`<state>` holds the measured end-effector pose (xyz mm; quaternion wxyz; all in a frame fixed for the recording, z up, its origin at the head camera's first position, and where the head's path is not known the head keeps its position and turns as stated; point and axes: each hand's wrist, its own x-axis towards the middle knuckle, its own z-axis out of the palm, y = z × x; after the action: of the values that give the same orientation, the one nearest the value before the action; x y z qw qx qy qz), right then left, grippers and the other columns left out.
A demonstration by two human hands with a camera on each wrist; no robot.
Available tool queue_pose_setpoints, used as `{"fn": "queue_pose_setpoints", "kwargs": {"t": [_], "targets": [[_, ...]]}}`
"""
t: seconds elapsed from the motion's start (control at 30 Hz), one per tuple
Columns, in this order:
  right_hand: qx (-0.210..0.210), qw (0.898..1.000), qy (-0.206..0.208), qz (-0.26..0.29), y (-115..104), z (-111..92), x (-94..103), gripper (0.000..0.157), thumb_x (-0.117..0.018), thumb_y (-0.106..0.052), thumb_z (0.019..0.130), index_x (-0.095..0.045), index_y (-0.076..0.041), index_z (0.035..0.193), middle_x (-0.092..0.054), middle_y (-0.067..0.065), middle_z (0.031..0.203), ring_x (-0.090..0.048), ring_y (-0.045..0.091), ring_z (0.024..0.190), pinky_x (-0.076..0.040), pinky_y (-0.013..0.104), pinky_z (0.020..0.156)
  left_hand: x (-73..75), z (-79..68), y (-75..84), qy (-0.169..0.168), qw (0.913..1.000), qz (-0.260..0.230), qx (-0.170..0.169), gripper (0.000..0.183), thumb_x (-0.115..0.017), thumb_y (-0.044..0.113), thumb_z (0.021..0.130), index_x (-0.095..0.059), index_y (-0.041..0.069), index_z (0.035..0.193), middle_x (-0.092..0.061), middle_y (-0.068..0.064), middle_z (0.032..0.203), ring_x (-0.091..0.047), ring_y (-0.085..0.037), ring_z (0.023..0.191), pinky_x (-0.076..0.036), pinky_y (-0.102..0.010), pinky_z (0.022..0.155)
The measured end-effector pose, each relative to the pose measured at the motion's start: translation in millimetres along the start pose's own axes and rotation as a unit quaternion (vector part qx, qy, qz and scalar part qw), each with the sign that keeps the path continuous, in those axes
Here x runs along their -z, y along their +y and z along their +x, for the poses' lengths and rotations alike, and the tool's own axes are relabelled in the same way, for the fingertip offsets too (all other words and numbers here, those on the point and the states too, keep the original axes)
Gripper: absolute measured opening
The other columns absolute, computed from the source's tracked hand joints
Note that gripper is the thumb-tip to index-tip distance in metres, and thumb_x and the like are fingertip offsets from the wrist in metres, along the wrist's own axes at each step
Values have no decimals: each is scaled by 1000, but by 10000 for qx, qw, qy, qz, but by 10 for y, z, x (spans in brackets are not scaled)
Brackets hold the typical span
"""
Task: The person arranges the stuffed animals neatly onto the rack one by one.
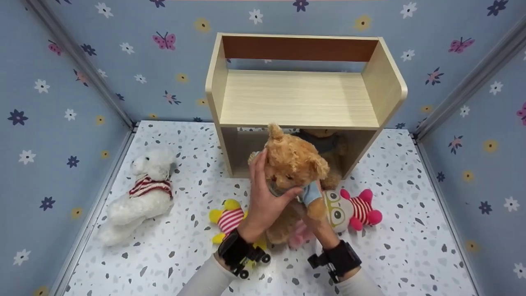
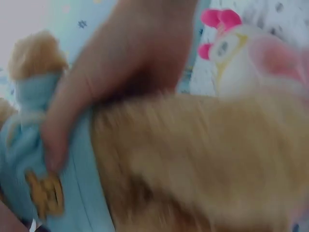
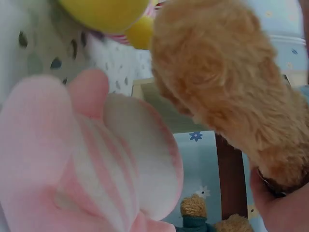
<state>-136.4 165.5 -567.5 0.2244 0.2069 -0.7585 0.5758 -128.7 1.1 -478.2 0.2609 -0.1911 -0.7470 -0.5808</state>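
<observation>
Both hands (image 1: 265, 199) forward, close together

A right hand (image 3: 282, 210) grips a shaggy tan plush toy (image 3: 212, 67) near a pink-striped plush toy (image 3: 96, 159) and a yellow toy (image 3: 106, 14) on a speckled desk (image 3: 41, 55); a brown, green-clad toy (image 3: 194, 208) shows beyond.

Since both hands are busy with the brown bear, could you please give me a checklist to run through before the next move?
1. Left hand holding the brown bear: ok.
2. Right hand grip secure: cannot tell, mostly hidden.
3. Shelf unit upright: ok.
4. Its lower compartment unoccupied: not ok, another bear is inside.
5. Speckled surface near hands free of toys: not ok, yellow-limbed toy and pale pink toy lie there.
6. White plush apart from hands: ok.
</observation>
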Motion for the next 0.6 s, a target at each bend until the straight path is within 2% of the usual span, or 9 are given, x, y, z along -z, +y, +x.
{"fn": "queue_pose_setpoints", "kwargs": {"t": [0.03, 0.1, 0.13, 0.2, 0.27, 0.33, 0.43, 0.5, 0.6], "targets": [[228, 9976, 19, -658, -123, 29, 35, 58, -84, 2, 81, -54, 9, 130, -64, 17, 118, -62, 20, 114, -49, 28, 100, 30, -15, -34, -155, 9998, 5, 78, 109, -78, 58, 85, -22, 2, 160, -29, -22, 158, -33, -38, 147, -30, -56, 120], [8, 9996, -24, -298, -243, 60, 66, 47, -83, 7, 80, -60, 6, 122, -67, 12, 109, -64, 13, 105, -51, 23, 92, 92, -52, -108, -377, 9989, 121, 261, 107, -68, 66, 88, -23, 2, 160, -29, -22, 158, -33, -37, 147, -31, -55, 120], [-250, 9995, -28, -205, -281, 63, 79, 40, -82, 6, 82, -62, 5, 116, -68, 8, 103, -65, 10, 98, -52, 21, 87, 123, -70, -146, -468, 9981, 196, 358, 105, -64, 69, 89, -25, 2, 160, -30, -21, 157, -34, -36, 147, -32, -55, 119], [-1317, 9907, -155, 319, -335, 63, 104, 31, -76, 1, 89, -63, 3, 117, -68, 3, 105, -64, 6, 98, -50, 21, 88, 176, -92, -222, -558, 9965, 362, 502, 102, -60, 71, 91, -29, 1, 158, -32, -21, 156, -38, -36, 145, -34, -54, 118], [-2277, 9714, -152, 651, -349, 70, 123, 37, -73, -6, 93, -58, 4, 125, -66, 5, 115, -62, 8, 104, -49, 24, 93, 217, -98, -299, -585, 9948, 569, 602, 99, -60, 70, 92, -33, 0, 157, -34, -21, 156, -39, -37, 144, -35, -53, 118], [-3094, 9445, -200, 1089, -325, 87, 138, 43, -68, -15, 96, -53, 2, 133, -64, 9, 123, -62, 13, 109, -48, 26, 98, 250, -94, -374, -600, 9927, 699, 773, 96, -62, 67, 93, -35, 0, 156, -34, -22, 156, -39, -37, 144, -36, -52, 117], [-3723, 9126, -213, 1675, -292, 147, 161, 46, -65, -24, 99, -54, 4, 134, -64, 16, 126, -64, 21, 112, -50, 31, 98, 292, -85, -465, -662, 9863, 484, 1434, 94, -68, 61, 94, -32, 1, 157, -31, -22, 158, -35, -38, 147, -34, -53, 118], [-4024, 8948, -239, 1920, -278, 174, 170, 45, -64, -29, 99, -58, 3, 130, -66, 16, 121, -66, 24, 108, -53, 31, 95, 316, -93, -522, -747, 9748, 137, 2095, 98, -71, 59, 93, -27, 3, 160, -27, -23, 162, -31, -38, 150, -31, -54, 119], [-4284, 8827, -278, 1910, -263, 195, 178, 41, -67, -32, 97, -64, 2, 120, -70, 13, 112, -68, 22, 102, -55, 30, 90, 332, -112, -574, -835, 9467, -465, 3075, 104, -74, 56, 92, -17, 6, 164, -19, -24, 167, -24, -40, 153, -26, -55, 122]]}}
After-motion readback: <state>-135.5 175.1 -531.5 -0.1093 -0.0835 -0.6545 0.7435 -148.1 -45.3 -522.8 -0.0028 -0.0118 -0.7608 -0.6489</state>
